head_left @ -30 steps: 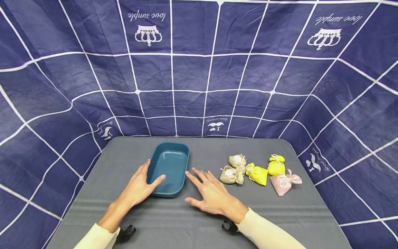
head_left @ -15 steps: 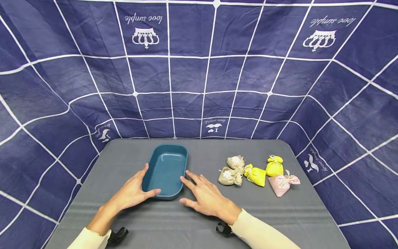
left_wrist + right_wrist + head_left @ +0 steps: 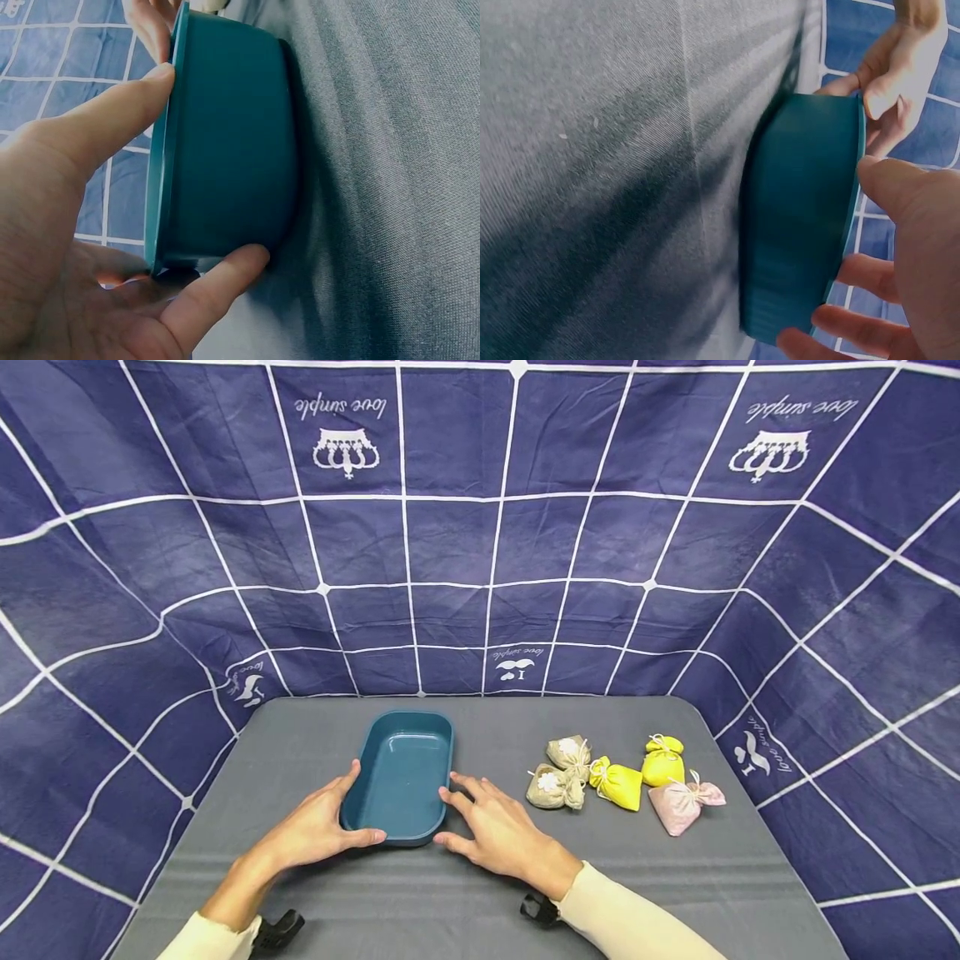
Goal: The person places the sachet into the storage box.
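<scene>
A deep blue-green plastic tray (image 3: 405, 777) with rounded corners stands left of the middle on the grey table; its inside shows nothing. My left hand (image 3: 315, 822) holds its near left corner, thumb on the near rim and fingers along the left wall. In the left wrist view the left thumb (image 3: 120, 109) meets the rim, while a finger touches the wall lower down. Around the near right corner is my right hand (image 3: 498, 831). Its thumb (image 3: 892, 180) touches the rim in the right wrist view, with its other fingers spread along the side wall.
Right of the tray lie two beige drawstring pouches (image 3: 551, 787) with white flowers, a yellow pouch (image 3: 618, 785), another yellow pouch (image 3: 663, 767) and a pink pouch (image 3: 678, 808). A blue checked cloth (image 3: 465, 543) hangs behind and beside the grey table (image 3: 480, 893).
The tray has shifted slightly toward me and left. My left thumb has moved from over the tray's inside to its near rim, and my right hand has come closer around the near right corner.
</scene>
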The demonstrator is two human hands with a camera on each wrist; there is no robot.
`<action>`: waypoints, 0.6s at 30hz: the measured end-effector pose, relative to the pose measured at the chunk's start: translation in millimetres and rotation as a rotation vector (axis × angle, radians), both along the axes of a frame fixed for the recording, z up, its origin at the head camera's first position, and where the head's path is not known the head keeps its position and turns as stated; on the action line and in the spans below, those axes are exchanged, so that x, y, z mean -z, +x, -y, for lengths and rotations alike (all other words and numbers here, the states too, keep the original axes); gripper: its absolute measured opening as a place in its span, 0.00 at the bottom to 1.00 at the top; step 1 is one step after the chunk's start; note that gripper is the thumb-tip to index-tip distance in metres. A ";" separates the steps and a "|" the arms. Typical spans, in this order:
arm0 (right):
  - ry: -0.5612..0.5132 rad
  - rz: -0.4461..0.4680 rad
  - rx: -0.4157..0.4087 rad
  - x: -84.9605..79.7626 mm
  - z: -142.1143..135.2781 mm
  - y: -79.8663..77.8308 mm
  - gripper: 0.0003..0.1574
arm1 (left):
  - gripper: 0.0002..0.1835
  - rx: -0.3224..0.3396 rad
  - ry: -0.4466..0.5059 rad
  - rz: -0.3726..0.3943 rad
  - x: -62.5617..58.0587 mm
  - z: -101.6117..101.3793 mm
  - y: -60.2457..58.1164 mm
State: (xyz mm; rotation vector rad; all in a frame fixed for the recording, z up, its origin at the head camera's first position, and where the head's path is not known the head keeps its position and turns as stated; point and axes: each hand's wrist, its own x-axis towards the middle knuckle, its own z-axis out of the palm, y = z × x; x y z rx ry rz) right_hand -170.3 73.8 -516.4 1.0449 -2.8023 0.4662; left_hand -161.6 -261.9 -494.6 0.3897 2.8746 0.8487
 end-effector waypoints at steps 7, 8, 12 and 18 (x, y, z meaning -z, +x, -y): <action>-0.022 -0.017 0.021 -1.5 -0.4 -3.4 0.42 | 0.76 0.020 0.026 0.029 -1.4 -2.7 2.3; -0.021 -0.019 0.025 -2.1 -0.7 -4.0 0.42 | 0.76 0.022 0.029 0.029 -1.4 -3.3 2.5; -0.021 -0.024 0.030 -5.1 -3.4 -7.0 0.41 | 0.76 0.032 0.037 0.031 -1.8 -4.9 1.5; -0.086 -0.093 -0.016 0.5 -13.1 -18.2 0.42 | 0.76 0.042 0.073 0.083 -0.6 -9.1 -1.8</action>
